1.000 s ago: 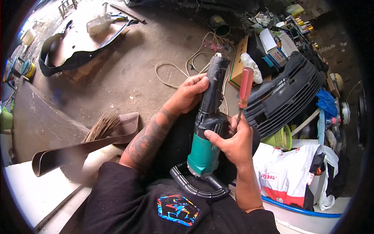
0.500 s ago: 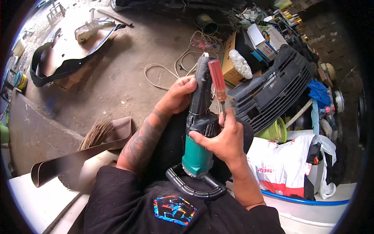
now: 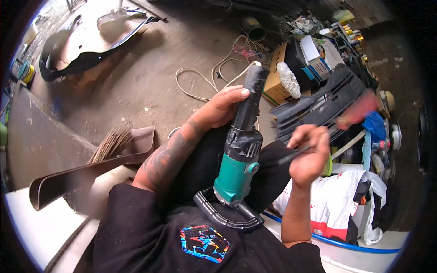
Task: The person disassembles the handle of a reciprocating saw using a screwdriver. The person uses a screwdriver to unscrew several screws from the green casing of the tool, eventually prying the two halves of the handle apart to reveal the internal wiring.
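Observation:
A green and black power polisher (image 3: 234, 176) with a D-shaped black handle (image 3: 227, 217) rests upright against my lap and belly. My left hand (image 3: 226, 104) is wrapped around its long black grip near the top, where the pale cord comes out. Off to the right of the polisher, my right hand (image 3: 310, 157) is closed on a screwdriver (image 3: 358, 112). The screwdriver's red handle points up and right, smeared by motion, and its dark shaft passes through my fingers toward the polisher. That hand and the tool body are apart.
A looped cord (image 3: 195, 84) lies on the floor ahead. To the right are a cardboard box (image 3: 276, 79), a fluffy white pad (image 3: 287, 79), a black slatted car grille (image 3: 314, 104) and a white bag (image 3: 334, 195). A dustpan (image 3: 86, 175) with a broom (image 3: 111, 148) is at left.
My right hand has left the polisher and moved right with the screwdriver, which has swung from upright to tilted. The polisher's top leans further right, my left hand still on it.

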A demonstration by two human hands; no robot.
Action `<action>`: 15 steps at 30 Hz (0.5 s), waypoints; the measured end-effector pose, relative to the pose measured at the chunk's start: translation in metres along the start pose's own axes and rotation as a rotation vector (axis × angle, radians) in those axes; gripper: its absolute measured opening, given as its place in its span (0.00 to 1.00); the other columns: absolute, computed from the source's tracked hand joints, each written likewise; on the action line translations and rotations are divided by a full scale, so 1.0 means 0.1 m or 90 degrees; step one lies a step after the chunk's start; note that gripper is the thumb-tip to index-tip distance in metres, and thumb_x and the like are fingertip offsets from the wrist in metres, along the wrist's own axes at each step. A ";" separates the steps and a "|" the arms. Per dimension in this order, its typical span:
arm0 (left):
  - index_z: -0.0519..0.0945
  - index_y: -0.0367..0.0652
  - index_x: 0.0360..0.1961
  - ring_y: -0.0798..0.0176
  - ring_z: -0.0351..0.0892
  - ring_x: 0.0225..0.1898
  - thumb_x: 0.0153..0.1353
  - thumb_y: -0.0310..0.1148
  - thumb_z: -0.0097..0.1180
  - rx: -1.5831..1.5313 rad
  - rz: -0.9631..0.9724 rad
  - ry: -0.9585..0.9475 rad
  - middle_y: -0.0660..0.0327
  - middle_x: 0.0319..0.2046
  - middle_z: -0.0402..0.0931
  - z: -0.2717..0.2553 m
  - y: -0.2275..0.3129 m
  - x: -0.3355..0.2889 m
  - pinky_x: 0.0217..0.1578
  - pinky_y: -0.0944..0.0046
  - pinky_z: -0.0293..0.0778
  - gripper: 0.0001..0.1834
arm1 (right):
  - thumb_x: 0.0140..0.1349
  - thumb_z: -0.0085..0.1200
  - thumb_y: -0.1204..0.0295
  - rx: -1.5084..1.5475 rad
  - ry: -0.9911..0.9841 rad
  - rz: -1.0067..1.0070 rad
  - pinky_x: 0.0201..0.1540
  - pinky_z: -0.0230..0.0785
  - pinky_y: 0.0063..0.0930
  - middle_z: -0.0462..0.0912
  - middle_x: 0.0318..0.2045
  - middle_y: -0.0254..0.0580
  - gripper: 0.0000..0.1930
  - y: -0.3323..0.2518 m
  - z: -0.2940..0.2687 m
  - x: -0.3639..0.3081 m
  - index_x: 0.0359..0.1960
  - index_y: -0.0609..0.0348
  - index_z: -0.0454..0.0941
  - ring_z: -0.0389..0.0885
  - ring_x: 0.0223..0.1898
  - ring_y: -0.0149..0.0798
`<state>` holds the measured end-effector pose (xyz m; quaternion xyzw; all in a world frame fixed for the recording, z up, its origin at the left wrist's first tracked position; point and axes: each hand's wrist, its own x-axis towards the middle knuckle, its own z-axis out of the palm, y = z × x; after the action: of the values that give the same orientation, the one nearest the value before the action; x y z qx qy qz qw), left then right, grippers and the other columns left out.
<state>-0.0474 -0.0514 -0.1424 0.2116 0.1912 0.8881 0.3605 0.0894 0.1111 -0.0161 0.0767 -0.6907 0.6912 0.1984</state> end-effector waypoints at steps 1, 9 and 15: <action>0.74 0.34 0.48 0.61 0.82 0.36 0.66 0.43 0.54 0.002 -0.014 -0.005 0.52 0.37 0.80 0.01 0.01 0.00 0.39 0.61 0.79 0.20 | 0.76 0.30 0.59 0.043 -0.040 -0.022 0.34 0.68 0.30 0.75 0.33 0.46 0.16 -0.10 0.09 0.10 0.38 0.56 0.65 0.74 0.34 0.35; 0.76 0.38 0.53 0.71 0.77 0.40 0.70 0.43 0.50 0.227 0.173 0.290 0.62 0.40 0.79 -0.07 0.19 -0.40 0.44 0.69 0.74 0.20 | 0.76 0.40 0.62 -0.128 -0.178 0.074 0.39 0.75 0.26 0.76 0.31 0.38 0.14 -0.25 0.31 0.47 0.39 0.61 0.71 0.80 0.33 0.32; 0.79 0.37 0.49 0.68 0.79 0.43 0.64 0.30 0.56 0.559 0.275 0.364 0.60 0.42 0.80 0.20 0.28 -0.53 0.47 0.66 0.75 0.14 | 0.73 0.46 0.59 -0.185 -0.060 0.204 0.18 0.49 0.16 0.62 0.19 0.20 0.15 0.12 0.05 0.65 0.29 0.50 0.70 0.57 0.17 0.16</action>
<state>-0.0182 -0.1050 -0.1245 0.1268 0.5850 0.8009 -0.0176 0.0247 0.1173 -0.0021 -0.0312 -0.7951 0.6025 0.0625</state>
